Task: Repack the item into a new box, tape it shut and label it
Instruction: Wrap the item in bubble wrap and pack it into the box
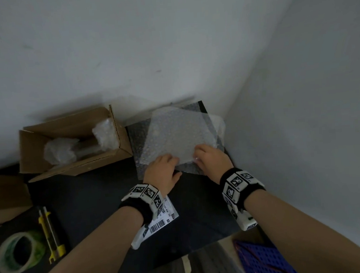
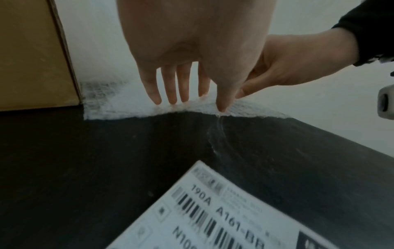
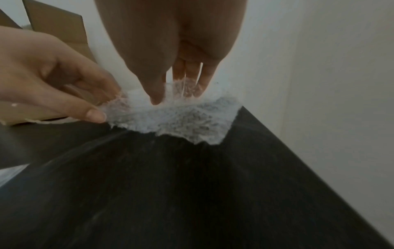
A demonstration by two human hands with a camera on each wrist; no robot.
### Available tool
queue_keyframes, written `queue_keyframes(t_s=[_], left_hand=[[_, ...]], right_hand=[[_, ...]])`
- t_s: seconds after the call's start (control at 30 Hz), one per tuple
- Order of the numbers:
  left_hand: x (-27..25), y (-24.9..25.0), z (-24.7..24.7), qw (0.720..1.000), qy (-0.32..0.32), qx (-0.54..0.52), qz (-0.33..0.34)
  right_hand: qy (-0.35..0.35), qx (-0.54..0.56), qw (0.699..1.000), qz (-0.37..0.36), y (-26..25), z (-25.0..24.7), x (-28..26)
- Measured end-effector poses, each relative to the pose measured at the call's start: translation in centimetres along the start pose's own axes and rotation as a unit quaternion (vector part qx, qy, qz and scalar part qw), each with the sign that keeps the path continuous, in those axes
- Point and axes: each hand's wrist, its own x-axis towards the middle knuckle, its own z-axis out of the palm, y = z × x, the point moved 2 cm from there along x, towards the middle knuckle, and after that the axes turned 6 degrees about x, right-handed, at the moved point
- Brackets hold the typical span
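Sheets of clear bubble wrap (image 1: pixel 179 134) lie overlapped on the black table at the back right. My left hand (image 1: pixel 163 170) pinches the top sheet's near edge, fingers on top and thumb at the rim (image 2: pixel 221 107). My right hand (image 1: pixel 208 157) pinches the same edge just to the right, with the wrap (image 3: pixel 181 121) bunched and lifted between thumb and fingers. An open cardboard box (image 1: pixel 118 132) stands to the left and holds a bubble-wrapped item (image 1: pixel 61 150). A white barcode label (image 1: pixel 162 220) lies on the table under my left wrist.
A roll of tape (image 1: pixel 18 252) and a yellow box cutter (image 1: pixel 50 232) lie at the front left. Another piece of cardboard (image 1: pixel 5 197) sits at the far left. White walls close the corner behind and right. A blue perforated crate (image 1: pixel 264 261) is below the table's right edge.
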Motion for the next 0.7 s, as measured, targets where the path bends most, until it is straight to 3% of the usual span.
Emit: queue_keyframes(t_s=[0.23, 0.4, 0.53, 0.7], left_hand=[[0.3, 0.5, -3.4, 0.999, 0.040, -0.032, -0.007], [-0.3, 0.2, -5.9, 0.999, 0.026, -0.043, 0.015], [-0.9, -0.1, -8.1, 0.994, 0.106, -0.023, 0.019], [-1.9, 0.2, -9.9, 0.992, 0.096, -0.077, 0.013]], right_hand=[[0.055, -0.017, 0.997, -0.044, -2.1, -4.9, 1.0], [0.082, -0.018, 0.996, -0.044, -3.6, -8.4, 1.8], [0.091, -0.031, 0.994, -0.055, -5.1, -10.7, 1.8], [0.095, -0.039, 0.993, -0.054, -6.3, -11.5, 1.3]])
